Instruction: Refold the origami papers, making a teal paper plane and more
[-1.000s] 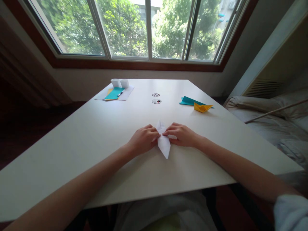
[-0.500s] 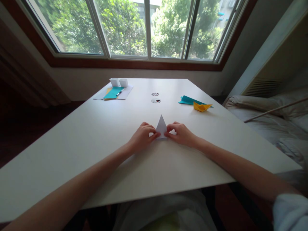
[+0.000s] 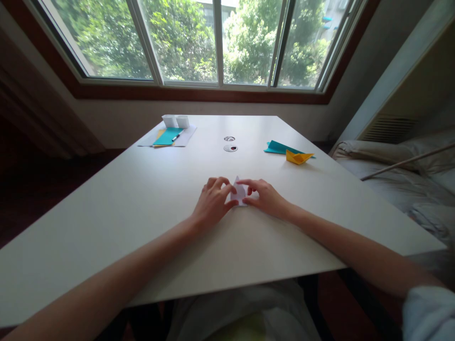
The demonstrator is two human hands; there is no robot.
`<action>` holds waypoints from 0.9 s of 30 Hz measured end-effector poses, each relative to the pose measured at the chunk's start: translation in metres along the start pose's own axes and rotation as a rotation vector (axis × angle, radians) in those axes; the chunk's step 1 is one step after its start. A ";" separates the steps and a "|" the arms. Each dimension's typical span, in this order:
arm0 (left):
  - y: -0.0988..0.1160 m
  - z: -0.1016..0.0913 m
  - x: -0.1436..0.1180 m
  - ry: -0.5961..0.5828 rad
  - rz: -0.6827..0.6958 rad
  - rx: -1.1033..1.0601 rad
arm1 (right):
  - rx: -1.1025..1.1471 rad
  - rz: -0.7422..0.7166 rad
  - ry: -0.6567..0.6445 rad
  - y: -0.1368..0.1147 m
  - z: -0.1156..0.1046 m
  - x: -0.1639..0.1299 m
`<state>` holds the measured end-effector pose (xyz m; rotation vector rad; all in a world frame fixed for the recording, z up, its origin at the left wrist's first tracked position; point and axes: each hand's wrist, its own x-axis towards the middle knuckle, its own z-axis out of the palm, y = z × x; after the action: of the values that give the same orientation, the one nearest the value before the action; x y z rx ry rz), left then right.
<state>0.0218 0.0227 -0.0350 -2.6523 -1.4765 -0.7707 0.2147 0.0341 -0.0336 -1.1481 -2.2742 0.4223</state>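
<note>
A small folded white paper [image 3: 239, 193] lies flat on the white table [image 3: 142, 208] just in front of me. My left hand [image 3: 212, 202] holds its left side with fingers curled over the top edge. My right hand [image 3: 265, 198] presses on its right side, index finger stretched across the paper's tip. Most of the paper is hidden under my fingers.
A yellow folded paper boat [image 3: 298, 157] rests on a teal sheet [image 3: 279, 148] at the right. At the far left lie white sheets with a teal paper [image 3: 167, 136], a pen and two white cups [image 3: 176, 121]. Two round cable holes [image 3: 231, 148] sit mid-table. A bed stands right.
The paper's lower point was folded up from a long diamond into a triangle; now both hands' fingers have moved over the triangle's tip, covering it.
</note>
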 end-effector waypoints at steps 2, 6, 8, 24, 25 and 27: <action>0.004 -0.003 -0.001 -0.092 0.105 0.029 | -0.088 -0.071 -0.021 0.001 0.001 -0.002; 0.009 -0.007 -0.001 -0.169 0.176 0.047 | -0.241 -0.163 -0.036 -0.002 -0.001 -0.003; 0.009 -0.009 0.000 -0.173 0.170 0.044 | -0.267 -0.176 -0.058 -0.004 -0.003 -0.003; -0.007 -0.020 -0.007 -0.361 0.262 0.076 | -0.327 -0.239 -0.108 -0.011 -0.004 -0.006; -0.003 -0.020 -0.011 -0.410 0.263 0.107 | -0.353 -0.234 -0.110 -0.011 -0.003 -0.006; 0.004 -0.020 -0.019 -0.499 0.218 0.154 | -0.384 -0.236 -0.126 -0.010 -0.002 -0.008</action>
<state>0.0084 0.0004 -0.0241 -2.9413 -1.2151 0.0277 0.2131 0.0214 -0.0300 -1.0316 -2.6402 -0.0394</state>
